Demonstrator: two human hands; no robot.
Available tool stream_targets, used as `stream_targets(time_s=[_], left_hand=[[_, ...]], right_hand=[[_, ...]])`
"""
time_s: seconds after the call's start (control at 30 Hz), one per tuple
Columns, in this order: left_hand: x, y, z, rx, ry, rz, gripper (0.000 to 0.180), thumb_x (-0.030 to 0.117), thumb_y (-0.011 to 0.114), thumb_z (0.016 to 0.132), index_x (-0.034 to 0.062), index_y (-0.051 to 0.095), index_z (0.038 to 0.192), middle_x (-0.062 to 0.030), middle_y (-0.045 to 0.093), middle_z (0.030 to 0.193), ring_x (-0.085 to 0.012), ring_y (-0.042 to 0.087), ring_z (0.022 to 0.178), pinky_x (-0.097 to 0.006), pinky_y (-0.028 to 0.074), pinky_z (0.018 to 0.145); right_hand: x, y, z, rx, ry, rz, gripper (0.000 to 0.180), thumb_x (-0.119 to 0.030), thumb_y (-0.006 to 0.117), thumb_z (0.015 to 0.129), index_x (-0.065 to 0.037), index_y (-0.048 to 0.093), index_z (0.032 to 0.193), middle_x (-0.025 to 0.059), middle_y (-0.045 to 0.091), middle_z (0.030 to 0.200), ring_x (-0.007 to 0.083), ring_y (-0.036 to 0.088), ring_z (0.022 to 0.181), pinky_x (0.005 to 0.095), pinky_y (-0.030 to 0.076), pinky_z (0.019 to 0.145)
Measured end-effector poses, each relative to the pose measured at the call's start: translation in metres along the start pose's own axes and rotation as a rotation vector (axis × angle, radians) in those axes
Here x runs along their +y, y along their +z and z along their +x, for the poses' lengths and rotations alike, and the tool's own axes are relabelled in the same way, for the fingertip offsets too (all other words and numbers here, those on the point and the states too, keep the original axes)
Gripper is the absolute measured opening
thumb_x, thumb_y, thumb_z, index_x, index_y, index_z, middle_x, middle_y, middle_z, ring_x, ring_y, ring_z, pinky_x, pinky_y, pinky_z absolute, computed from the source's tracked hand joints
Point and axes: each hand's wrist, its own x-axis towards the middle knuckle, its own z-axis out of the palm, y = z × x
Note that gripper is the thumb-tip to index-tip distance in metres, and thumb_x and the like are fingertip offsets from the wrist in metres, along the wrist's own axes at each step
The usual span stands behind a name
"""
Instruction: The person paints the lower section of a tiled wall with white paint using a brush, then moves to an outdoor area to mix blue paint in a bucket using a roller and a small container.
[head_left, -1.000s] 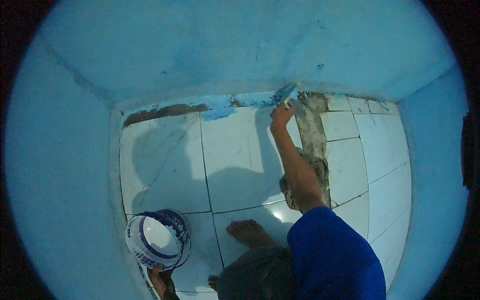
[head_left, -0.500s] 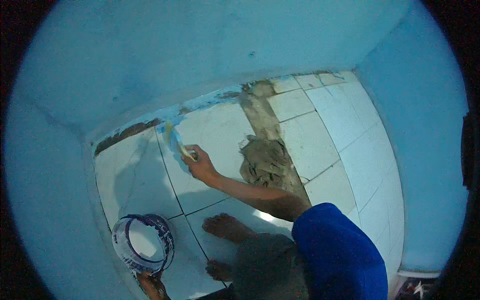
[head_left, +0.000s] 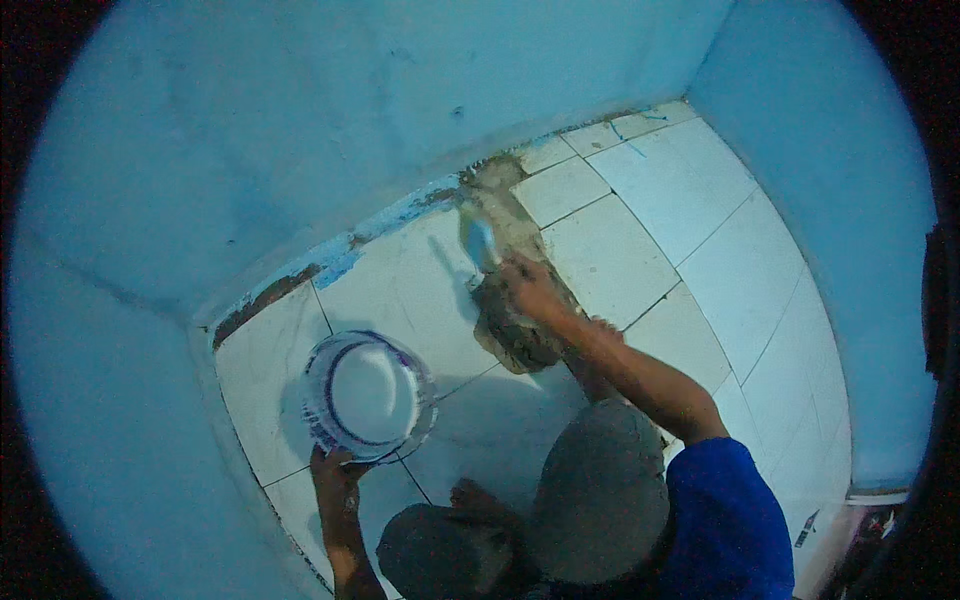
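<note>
Since half a second ago, brush (head_left: 480,240) has swung right, from over the white tile by the wall to the rough grey-brown strip (head_left: 513,212); bucket (head_left: 328,395) has come forward and right, now covering the tile-joint crossing. Right hand (head_left: 530,285) closed round brush handle, bristles pointing toward the blue wall (head_left: 330,130); brush blurred, contact with surface below cannot be told. Just under that hand, a lumpy grey-brown heap (head_left: 515,335), partly hidden by hand and forearm. Left hand (head_left: 335,468) grips bucket at its near side; opening faces up toward the camera, inside pale, outside streaked purple and white. Cannot tell whether bucket base touches floor. Along wall foot, blue-smeared band (head_left: 400,218) with dark bare patches.
</note>
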Motion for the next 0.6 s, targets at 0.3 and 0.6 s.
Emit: stream_targets(time_s=[0.3,0.6], left_hand=[[0.031,0.111,0.060,0.183,-0.424,-0.245,0.050,0.004,0.062,0.075,0.0010,0.051,0.124,-0.0101,0.065,0.103,-0.0240,0.067,0.075,-0.034,0.057,0.059],[0.031,0.168,0.117,0.159,-0.417,-0.351,0.044,-0.009,0.055,0.070,-0.0005,0.052,0.114,-0.0072,0.058,0.080,-0.0123,0.048,0.052,-0.022,0.033,0.040]], right_hand=[[0.042,-0.029,0.172,0.146,0.114,0.625,0.040,-0.014,0.051,0.097,-0.009,0.048,0.137,0.0056,0.061,0.085,0.0110,0.050,0.060,0.0289,0.039,0.048],[0.123,-0.073,0.333,0.552,-0.074,0.319,0.051,-0.011,0.047,0.097,-0.001,0.039,0.146,0.0131,0.060,0.097,0.0186,0.057,0.077,0.0335,0.045,0.063]])
